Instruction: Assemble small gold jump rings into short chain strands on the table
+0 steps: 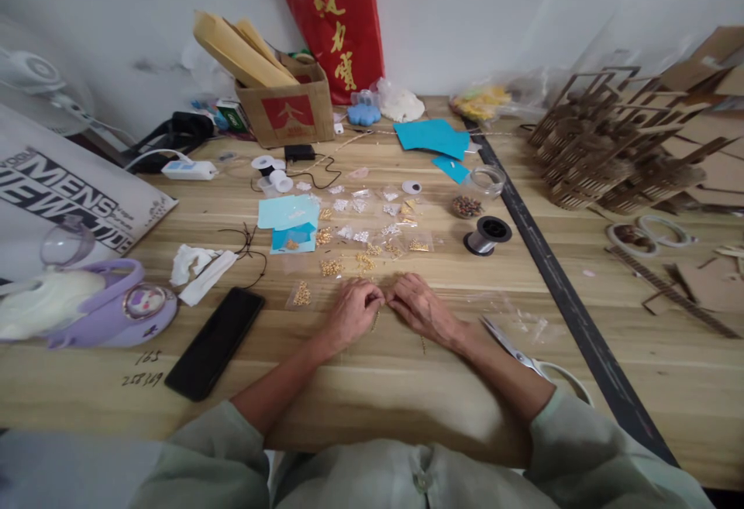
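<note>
My left hand and my right hand meet near the middle of the table, thumbs and fingertips pinched close together. A thin gold beaded strand hangs below my left fingertips. Another short length of gold strand shows under my right palm; whether the two join is hidden. What lies right between the fingertips is too small to make out. Just beyond the hands lie small bags and piles of gold beads, with silver pieces behind them. A bag of gold beads sits left of my left hand.
White-handled scissors lie beside my right forearm. A wire spool and a bead jar stand to the right. On the left are a black phone and blue cards. Cardboard baskets crowd the far right.
</note>
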A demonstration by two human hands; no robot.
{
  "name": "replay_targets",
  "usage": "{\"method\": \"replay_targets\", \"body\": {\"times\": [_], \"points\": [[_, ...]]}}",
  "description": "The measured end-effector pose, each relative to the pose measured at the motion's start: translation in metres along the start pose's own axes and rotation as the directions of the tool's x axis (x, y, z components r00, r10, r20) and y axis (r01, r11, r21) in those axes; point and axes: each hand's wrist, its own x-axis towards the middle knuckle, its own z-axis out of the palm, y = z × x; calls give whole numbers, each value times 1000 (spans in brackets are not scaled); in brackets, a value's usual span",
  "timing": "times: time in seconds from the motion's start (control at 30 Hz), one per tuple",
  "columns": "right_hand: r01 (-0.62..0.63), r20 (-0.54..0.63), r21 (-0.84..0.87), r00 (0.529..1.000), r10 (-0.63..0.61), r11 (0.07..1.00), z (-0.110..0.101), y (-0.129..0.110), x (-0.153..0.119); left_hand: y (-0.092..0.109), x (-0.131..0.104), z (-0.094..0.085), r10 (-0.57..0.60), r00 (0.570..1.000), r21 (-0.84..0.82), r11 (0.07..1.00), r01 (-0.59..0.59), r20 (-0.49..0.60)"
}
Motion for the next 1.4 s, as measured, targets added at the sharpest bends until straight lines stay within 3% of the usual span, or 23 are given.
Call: {"method": "replay_targets", "body": {"times": [1.03, 1.4], "points": [[-1, -60, 60, 998, 5, 998, 4, 0, 1, 3, 1, -4, -76, 997, -126, 989, 76, 3], [-26, -106, 104, 994, 37, 994, 5, -2, 1, -2, 0, -1, -100, 995, -258, 961, 96, -4]]}}
